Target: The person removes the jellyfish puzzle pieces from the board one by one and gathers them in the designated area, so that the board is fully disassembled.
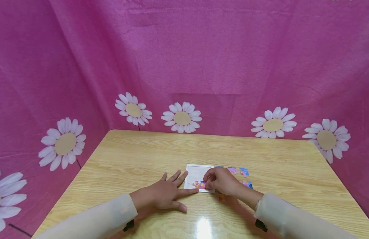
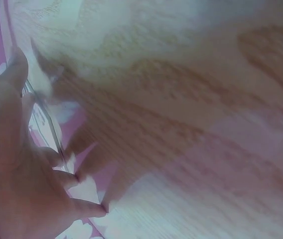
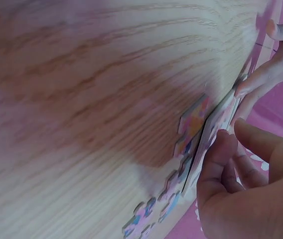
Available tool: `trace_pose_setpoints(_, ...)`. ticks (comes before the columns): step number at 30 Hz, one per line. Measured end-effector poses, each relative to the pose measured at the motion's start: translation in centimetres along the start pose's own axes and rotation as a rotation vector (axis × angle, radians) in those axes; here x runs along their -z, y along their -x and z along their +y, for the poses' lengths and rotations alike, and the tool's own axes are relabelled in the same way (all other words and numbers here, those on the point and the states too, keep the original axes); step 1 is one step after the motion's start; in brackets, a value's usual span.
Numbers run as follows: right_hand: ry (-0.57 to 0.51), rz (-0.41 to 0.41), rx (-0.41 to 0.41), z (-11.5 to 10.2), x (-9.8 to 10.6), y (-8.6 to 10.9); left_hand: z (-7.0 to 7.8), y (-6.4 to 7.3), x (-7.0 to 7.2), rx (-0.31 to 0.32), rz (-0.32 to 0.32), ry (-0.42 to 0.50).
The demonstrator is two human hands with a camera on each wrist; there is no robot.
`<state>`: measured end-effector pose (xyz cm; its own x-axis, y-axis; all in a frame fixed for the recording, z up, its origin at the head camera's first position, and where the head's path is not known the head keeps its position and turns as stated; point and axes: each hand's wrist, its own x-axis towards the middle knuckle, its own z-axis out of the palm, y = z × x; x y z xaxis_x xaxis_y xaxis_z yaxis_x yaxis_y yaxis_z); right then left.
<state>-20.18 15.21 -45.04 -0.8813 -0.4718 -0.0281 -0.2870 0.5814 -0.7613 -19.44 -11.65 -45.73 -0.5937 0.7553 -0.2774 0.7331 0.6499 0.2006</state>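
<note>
A shallow white puzzle tray (image 1: pixel 191 174) lies flat on the wooden table, with a few joined colourful pieces (image 1: pixel 200 184) along its near edge. My left hand (image 1: pixel 169 192) is spread flat, its straight fingers at the tray's left side and near corner. Over the tray's near right part, my right hand (image 1: pixel 222 181) has curled fingers and pinches a puzzle piece down at the row; its fingers mostly hide that piece. In the right wrist view the right hand (image 3: pixel 251 169) shows thumb and forefinger tips close together over the tray (image 3: pixel 216 117).
Several loose puzzle pieces (image 1: pixel 244 171) lie to the right of the tray, partly behind the right hand. An orange piece (image 1: pixel 221 197) sits below the right wrist. A pink cloth with white daisies (image 1: pixel 182 118) hangs behind the wooden table (image 1: pixel 136 156).
</note>
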Motion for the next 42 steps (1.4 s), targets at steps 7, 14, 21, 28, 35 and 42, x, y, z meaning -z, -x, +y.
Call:
trace_pose_setpoints(7,0.026,0.01,-0.011,0.0,-0.8,-0.6,0.1,-0.1,0.0,-0.006,0.005,-0.023)
trace_pose_setpoints(14,0.124,0.04,-0.031,0.1,-1.4,-1.0,0.1,-0.1,0.0,-0.001,-0.001,-0.018)
trace_pose_setpoints(21,0.151,0.064,-0.037,0.0,-1.6,-1.3,0.1,-0.1,-0.1,-0.003,0.005,-0.035)
trace_pose_setpoints(28,0.142,0.08,-0.04,-0.2,-1.7,-1.3,0.2,-0.1,-0.1,-0.004,0.002,-0.032)
trace_pose_setpoints(35,0.021,0.055,-0.048,-0.1,-1.5,-1.2,0.2,-0.1,-0.2,0.001,-0.01,-0.009)
trace_pose_setpoints(42,-0.081,0.039,-0.074,0.2,-1.2,-1.3,0.2,-0.1,-0.2,0.008,-0.009,-0.012)
